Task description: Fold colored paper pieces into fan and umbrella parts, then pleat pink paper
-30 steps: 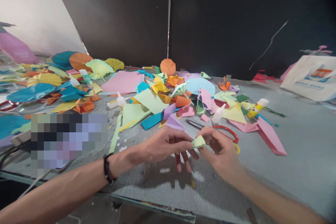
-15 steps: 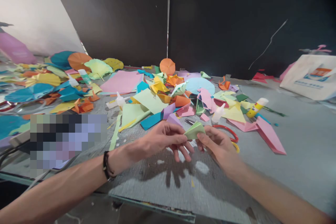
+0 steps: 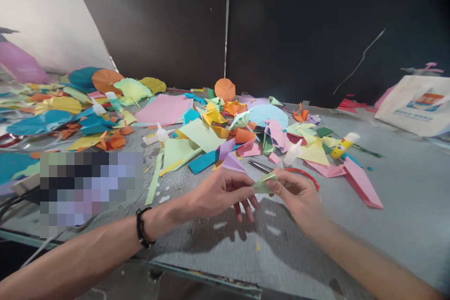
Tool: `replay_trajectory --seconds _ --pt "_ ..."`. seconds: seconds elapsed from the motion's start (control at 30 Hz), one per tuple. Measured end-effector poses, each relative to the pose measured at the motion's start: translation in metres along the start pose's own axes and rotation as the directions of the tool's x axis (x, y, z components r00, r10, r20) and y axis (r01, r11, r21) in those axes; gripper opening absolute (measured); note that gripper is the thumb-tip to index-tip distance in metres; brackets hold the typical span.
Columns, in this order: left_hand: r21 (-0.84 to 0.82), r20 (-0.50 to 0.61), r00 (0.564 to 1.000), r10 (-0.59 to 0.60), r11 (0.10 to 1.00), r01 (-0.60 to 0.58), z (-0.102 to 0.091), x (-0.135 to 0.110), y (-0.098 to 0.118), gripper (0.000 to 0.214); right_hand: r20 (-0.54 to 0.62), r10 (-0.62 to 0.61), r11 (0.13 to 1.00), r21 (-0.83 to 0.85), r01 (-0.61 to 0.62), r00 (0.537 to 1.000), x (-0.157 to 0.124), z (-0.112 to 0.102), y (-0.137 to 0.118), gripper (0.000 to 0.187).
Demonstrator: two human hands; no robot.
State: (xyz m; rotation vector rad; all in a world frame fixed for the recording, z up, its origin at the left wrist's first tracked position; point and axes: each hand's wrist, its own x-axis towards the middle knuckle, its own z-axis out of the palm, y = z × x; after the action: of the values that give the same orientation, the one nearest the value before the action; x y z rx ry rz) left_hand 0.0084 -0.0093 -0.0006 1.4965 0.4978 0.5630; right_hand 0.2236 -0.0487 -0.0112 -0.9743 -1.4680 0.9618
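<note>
No legible text. White tote bag, well right of the right hand: orange-and-blue printed panel, a line of lettering beneath, too blurred to read. Yellow glue stick, beyond that hand: label markings likewise unreadable.

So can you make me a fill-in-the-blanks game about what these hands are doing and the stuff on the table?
The small folded paper pinched between the left hand and the right hand is ____.
The dark bracelet sits on the ____ wrist.
The scissors just beyond the right hand have ____ handles.
The glue stick has a ____ body.

The missing words, in order: green, left, red, yellow.
</note>
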Motion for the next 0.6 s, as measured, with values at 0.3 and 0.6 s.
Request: replay_trajectory --seconds 0.3,0.6 --pt "-0.052 -0.021 0.996 0.085 0.995 -0.086 -0.0021 0.0019 0.0008 0.021 0.053 0.159 0.955 0.243 -0.167 0.986 -0.0013 0.0003 0.0061 0.026" --pt "-0.092 -0.145 0.980 0.133 0.985 -0.147 -0.0021 0.0032 -0.0005 0.020 0.005 0.017 0.987 0.159 -0.017 1.000 -0.0027 0.0009 0.0044 0.016"
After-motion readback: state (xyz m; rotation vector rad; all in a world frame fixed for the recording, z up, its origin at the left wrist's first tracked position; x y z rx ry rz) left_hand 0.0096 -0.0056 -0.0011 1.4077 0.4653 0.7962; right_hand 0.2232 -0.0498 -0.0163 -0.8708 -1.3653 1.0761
